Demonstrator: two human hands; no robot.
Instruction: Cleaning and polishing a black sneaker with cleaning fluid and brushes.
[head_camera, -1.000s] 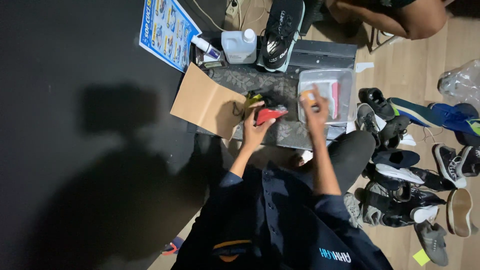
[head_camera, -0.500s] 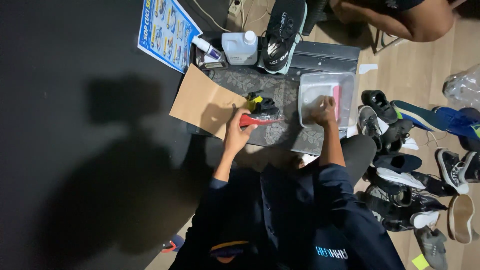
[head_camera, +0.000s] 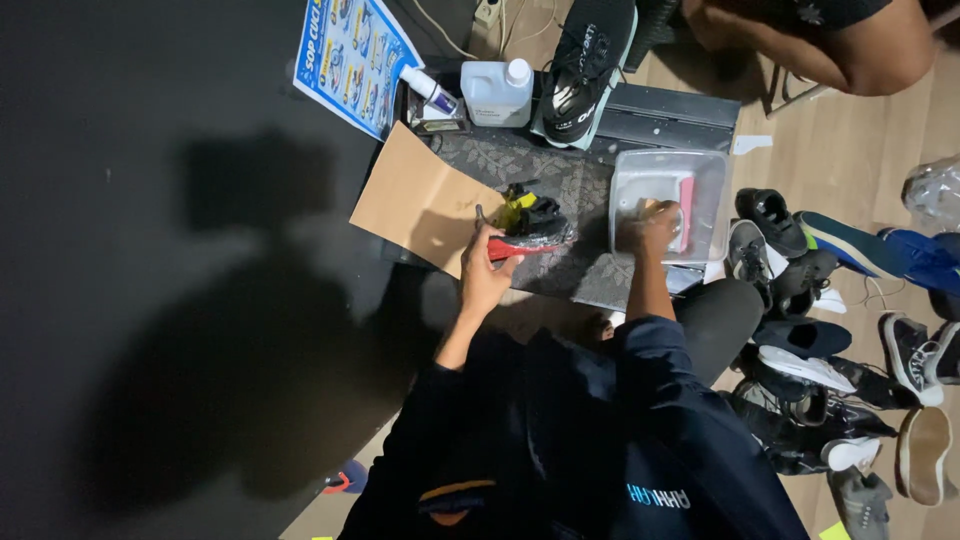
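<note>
One small shoe, black with red sole and yellow trim, gripped at the heel by left hand. Right hand, well apart, curled at a clear plastic tub; what it grasps cannot be told.

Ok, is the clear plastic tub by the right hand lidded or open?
Open. The right hand reaches down inside the clear tub, beside a pink thing in it; no lid shows on top.

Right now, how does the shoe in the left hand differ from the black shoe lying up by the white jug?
The held shoe is smaller, black with yellow and a red sole, gripped by the left hand. The black shoe is larger, with white markings, lying untouched beside the white jug. Both rest on the table.
</note>
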